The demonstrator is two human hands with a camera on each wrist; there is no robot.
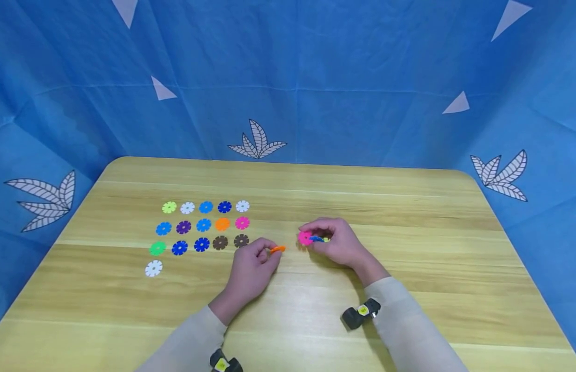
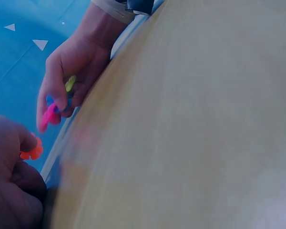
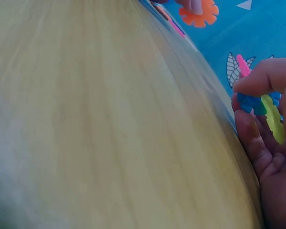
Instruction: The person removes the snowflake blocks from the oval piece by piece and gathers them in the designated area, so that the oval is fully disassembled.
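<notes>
My left hand (image 1: 251,268) pinches an orange notched disc (image 1: 278,248) between thumb and fingers, held nearly edge-on in the head view. Across from it, my right hand (image 1: 335,242) grips a small chain of interlocked notched discs: a pink disc (image 1: 305,237) at the end toward the left hand, a blue disc (image 3: 251,103) in the middle and a yellow-green disc (image 3: 273,119) nearest the palm. The orange disc (image 2: 33,149) and the pink disc (image 2: 48,117) are apart. Fingers of the right hand cover part of the chain.
Rows of loose notched discs in several colours lie flat at the table's left, with a brown disc (image 1: 241,241) right beside the left hand. A lone white disc (image 1: 153,268) lies at the front of them. Behind the wooden table (image 1: 408,206) hangs a blue cloth (image 1: 315,124).
</notes>
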